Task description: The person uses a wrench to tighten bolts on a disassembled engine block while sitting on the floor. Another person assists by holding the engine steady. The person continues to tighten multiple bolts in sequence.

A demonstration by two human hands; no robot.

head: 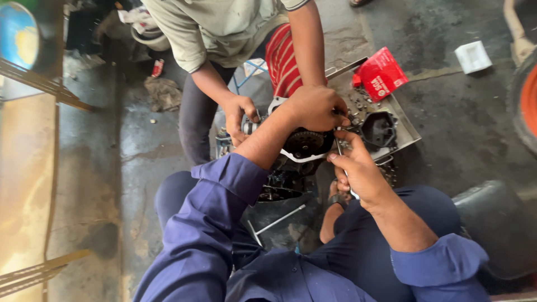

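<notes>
Down on the stained concrete floor (140, 168), an engine block (296, 151) sits between the person's knees, dark and greasy, with a round geared part showing at its top. The left hand (316, 106) lies over the upper edge of the block, fingers curled down and pressed against it, so the block is right under that palm. The right hand (358, 170) is just beside the block's right side; its fingers are pinched together round a thin metal tool (340, 150) whose tip points up toward the left hand. What the tip meets is hidden by the hands, possibly a fastener on the casing.

Across the block, a co-worker's hand (240, 114) grips the far left end of the engine. Behind the block stands a metal tray (408, 131) holding a black cover (379, 128) and small loose parts, with a red carton (381, 74) propped on its far rim. A T-handled wrench (277, 221) lies on the floor near the person's left knee.
</notes>
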